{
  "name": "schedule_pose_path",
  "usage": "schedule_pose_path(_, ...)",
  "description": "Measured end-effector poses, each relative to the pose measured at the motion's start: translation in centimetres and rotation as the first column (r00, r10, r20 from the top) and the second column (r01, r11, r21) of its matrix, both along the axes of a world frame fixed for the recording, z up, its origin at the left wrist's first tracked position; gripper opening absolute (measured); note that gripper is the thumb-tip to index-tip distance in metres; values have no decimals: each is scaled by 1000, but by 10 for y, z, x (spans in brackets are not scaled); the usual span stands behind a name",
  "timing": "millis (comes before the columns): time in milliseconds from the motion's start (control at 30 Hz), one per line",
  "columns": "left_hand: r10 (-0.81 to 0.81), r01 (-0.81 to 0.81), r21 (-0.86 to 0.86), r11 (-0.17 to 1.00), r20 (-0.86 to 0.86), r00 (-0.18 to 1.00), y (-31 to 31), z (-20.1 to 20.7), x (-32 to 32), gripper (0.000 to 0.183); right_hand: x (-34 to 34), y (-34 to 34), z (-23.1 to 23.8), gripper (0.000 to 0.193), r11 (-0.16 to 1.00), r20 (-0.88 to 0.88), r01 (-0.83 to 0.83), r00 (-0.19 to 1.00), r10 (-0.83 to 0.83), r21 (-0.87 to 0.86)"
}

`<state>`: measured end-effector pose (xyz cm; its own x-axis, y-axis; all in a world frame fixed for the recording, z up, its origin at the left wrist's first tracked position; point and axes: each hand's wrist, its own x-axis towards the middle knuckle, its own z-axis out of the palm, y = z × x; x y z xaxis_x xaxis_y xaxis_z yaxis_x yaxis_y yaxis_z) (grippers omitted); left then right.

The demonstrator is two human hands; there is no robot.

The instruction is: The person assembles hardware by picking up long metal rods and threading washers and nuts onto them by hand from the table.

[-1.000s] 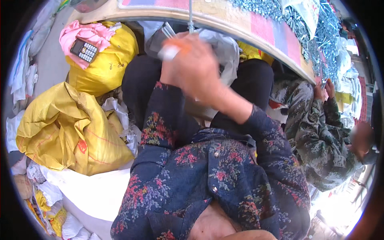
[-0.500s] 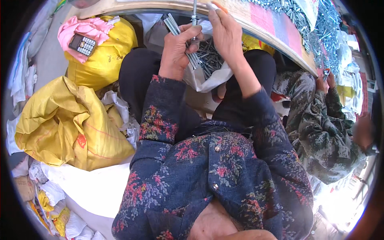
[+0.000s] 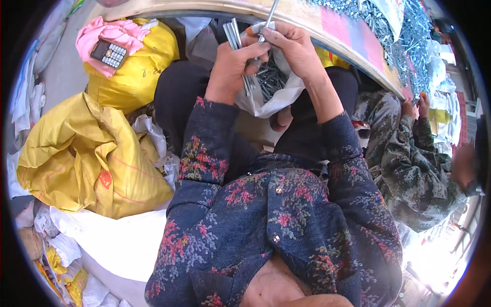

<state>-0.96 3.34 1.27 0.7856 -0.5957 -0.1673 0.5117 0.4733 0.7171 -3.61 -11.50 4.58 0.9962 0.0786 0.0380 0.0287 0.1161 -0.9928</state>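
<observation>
My left hand point(image 3: 234, 64) is closed round a bundle of thin silvery metal rods point(image 3: 232, 34), whose ends stick out above and below the fist. Its thumb and fingertips reach toward a single longer metal rod point(image 3: 271, 15), which stands tilted with its top to the right. My right hand point(image 3: 302, 53) pinches that rod near its lower part, where small washers or a nut partly show. White and orange wrapping shows about my right fingertips. Just beneath both hands, a white bag point(image 3: 258, 108) holds many loose grey metal pieces point(image 3: 271, 82), partly hidden.
Beyond my hands runs a wooden table edge point(image 3: 302, 26) with a heap of shiny metal fasteners point(image 3: 404, 48) at the right. At left are a yellow sack point(image 3: 123, 89) with a phone point(image 3: 109, 53) on pink cloth, and another yellow sack point(image 3: 87, 158). A person in camouflage point(image 3: 409, 158) sits at right.
My right hand has moved down and left and now grips the rod. The rod has gone from upright to tilted right. My left hand keeps its bundle and has shifted slightly.
</observation>
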Motion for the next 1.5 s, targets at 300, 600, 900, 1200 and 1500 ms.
schedule_pose_path(300, -51, -98, 368, 925, 373, 927, 14, -1, 11, 19, -19, -23, -23, 38, 640, 151, 277, 958, -245, -717)
schedule_pose_path(600, -342, 268, 357, 895, 163, 925, -25, 3, -10, 15, -35, -21, -10, 31, 970, -126, 175, 972, -197, -166)
schedule_pose_path(900, -427, 428, 101, 898, -38, 904, -60, 8, -18, 31, -21, -101, -18, 25, 743, 132, 557, 823, -552, -371)
schedule_pose_path(1200, -379, 405, 133, 905, -187, 907, -69, 0, -6, 26, 12, -299, -2, 28, 154, 434, 759, 512, -741, -633)
schedule_pose_path(1500, -354, 368, 281, 886, -102, 930, -73, -3, 4, 25, 70, -399, -17, 30, -348, 503, 389, 433, -748, -853)
